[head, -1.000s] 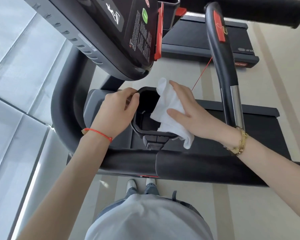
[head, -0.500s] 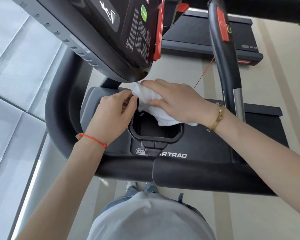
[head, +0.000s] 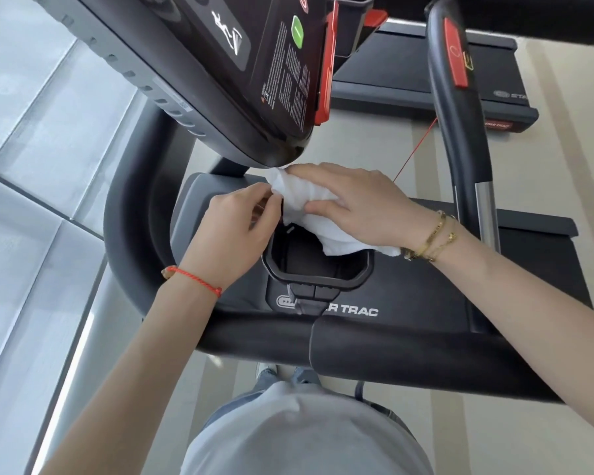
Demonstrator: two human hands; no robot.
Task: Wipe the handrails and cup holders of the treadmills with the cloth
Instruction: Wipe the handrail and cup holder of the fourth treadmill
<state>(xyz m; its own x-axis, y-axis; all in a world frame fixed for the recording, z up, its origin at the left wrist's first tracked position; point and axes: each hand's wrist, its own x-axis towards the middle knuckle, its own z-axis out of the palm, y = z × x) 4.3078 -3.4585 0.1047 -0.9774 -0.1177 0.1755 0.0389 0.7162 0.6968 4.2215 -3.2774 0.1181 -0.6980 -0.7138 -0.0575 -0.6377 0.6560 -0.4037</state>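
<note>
A black cup holder is set into the treadmill's dark tray, just behind the padded front handrail. My right hand lies over a white cloth and presses it onto the far rim of the cup holder, fingers spread and slightly bent over the bunched fabric. Part of the cloth hangs into the holder's opening. My left hand rests on the holder's left rim, its fingertips touching the cloth's edge. A curved black side handrail with a red strip rises at the right.
The treadmill console overhangs the tray from the upper left, close above my hands. A thin red safety cord runs down from the right. Another treadmill deck lies on the pale floor beyond. Grey floor tiles are at the left.
My right hand slid the cloth from the holder's right side up to its far rim under the console. My left hand stayed on the left rim.
</note>
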